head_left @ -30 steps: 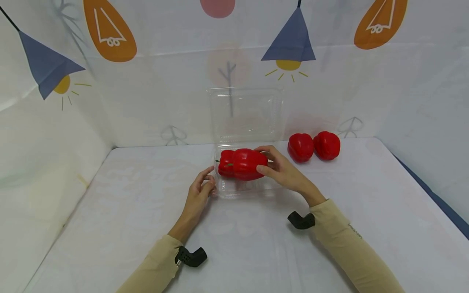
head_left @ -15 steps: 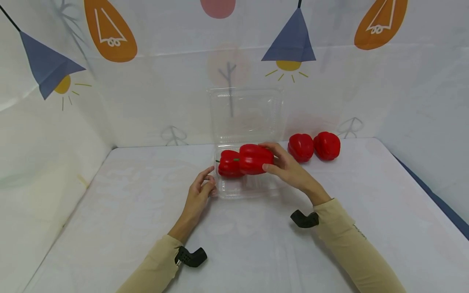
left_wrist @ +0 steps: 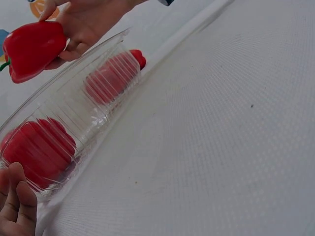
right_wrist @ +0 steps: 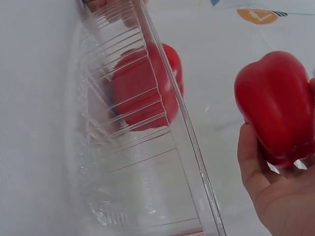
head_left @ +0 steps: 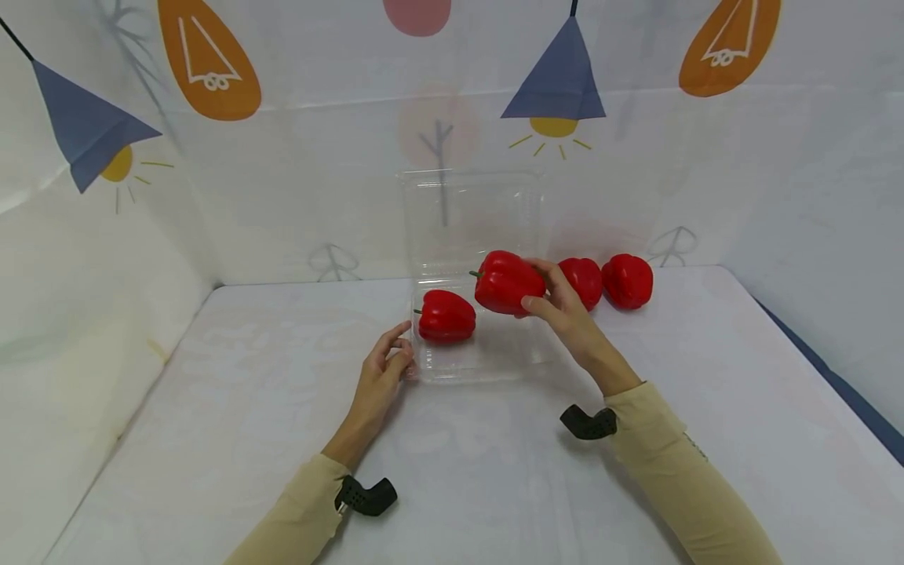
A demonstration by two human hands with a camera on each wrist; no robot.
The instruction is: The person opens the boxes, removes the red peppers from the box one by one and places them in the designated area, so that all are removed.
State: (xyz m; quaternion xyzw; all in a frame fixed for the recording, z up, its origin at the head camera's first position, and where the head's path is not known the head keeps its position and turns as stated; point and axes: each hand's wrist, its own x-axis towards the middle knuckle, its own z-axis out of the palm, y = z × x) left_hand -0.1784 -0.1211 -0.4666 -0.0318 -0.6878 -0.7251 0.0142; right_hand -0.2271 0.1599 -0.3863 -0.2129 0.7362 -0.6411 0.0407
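My right hand point(head_left: 568, 322) holds a red bell pepper point(head_left: 507, 282) with a green stem, thumb on the near side and fingers on the far side. In the right wrist view this held pepper point(right_wrist: 278, 103) is above the rim of a clear plastic clamshell container point(head_left: 487, 369). Another red bell pepper point(head_left: 446, 317) lies on its side at the container's left end. My left hand point(head_left: 377, 377) rests against the container's left end; in the left wrist view its fingertips point(left_wrist: 16, 172) touch the clear wall close to the pepper inside.
Two more red bell peppers, one partly behind my right hand point(head_left: 585, 278) and one beside it point(head_left: 628, 281), sit at the back right of the white table point(head_left: 282, 408). The container's transparent lid point(head_left: 473, 220) stands upright before the printed backdrop point(head_left: 318, 180).
My right hand has lifted the held bell pepper up and to the right, away from the one lying in the container. The left hand has stayed at the container's left end.
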